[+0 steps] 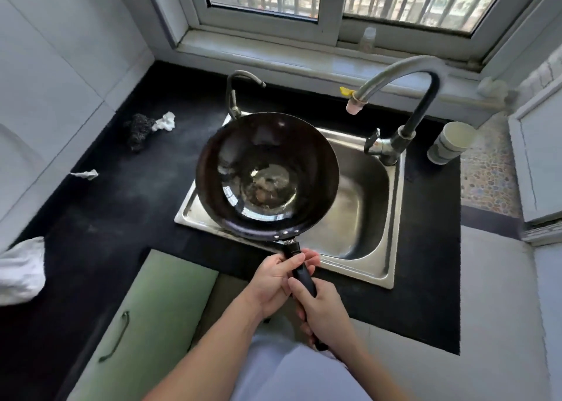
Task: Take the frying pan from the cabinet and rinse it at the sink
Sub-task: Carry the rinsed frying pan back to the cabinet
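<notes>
A dark round frying pan (267, 175) hangs over the left half of the steel sink (362, 200), bowl facing up, with some water or residue shining in its bottom. Its black handle (301, 273) points toward me. My left hand (273, 282) wraps the handle near the pan. Just behind it, my right hand (325, 312) grips the handle's end. The tall curved faucet (404, 96) stands at the sink's right back corner, its spout to the right of the pan. No water runs from it.
A smaller tap (237, 93) rises at the sink's back left. On the black counter (121, 206) lie a dark scrubber (138, 131) and white scraps. A white cup (450, 142) stands right of the faucet. A green cabinet door (146, 324) is below left.
</notes>
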A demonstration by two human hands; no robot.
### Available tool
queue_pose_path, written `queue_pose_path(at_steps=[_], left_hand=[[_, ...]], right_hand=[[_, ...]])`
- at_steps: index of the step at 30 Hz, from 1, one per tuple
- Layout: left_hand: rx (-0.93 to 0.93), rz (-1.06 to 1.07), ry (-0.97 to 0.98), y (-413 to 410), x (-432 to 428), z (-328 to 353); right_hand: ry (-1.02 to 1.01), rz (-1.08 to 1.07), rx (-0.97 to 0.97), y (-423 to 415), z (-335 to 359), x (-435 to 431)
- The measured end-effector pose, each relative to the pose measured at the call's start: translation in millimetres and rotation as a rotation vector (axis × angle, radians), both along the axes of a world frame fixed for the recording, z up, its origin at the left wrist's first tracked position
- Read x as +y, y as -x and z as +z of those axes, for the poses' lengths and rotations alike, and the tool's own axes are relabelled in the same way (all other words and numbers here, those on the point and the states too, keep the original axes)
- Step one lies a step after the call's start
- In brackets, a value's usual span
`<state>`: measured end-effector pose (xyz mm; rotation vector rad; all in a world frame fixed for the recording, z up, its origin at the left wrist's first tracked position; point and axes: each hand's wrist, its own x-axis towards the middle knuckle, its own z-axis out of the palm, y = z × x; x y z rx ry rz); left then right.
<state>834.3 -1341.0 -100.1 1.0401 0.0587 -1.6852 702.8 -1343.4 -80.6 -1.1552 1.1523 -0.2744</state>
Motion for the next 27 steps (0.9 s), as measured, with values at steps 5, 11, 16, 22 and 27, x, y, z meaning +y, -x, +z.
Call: queue_pose_path(at_steps=[5,11,16,22,27], left_hand=[[-0.041,0.259,0.011,36.1,19.8,11.3],[-0.122,0.547,-0.037,55.9,62.2,30.7],[-0.139,0.810,-0.047,67.4,113.9,41.8],[-0.101,1.171,-0.073,78.1,192.1,46.0],[-0.139,1.389,-0.074,101.7,281.4,45.1]], right_hand=[[0.042,0.225,-0.025,27.4,2.6,-7.7],[0.045,0.508,-0.081,36.0,11.1,7.4],[0.025,0.724,-0.127,29.9,20.7,38.2],[0.037,1.008,-0.146,10.7,22.0,97.6],[0.006,1.199,-0.143,11.1,22.1,177.3]])
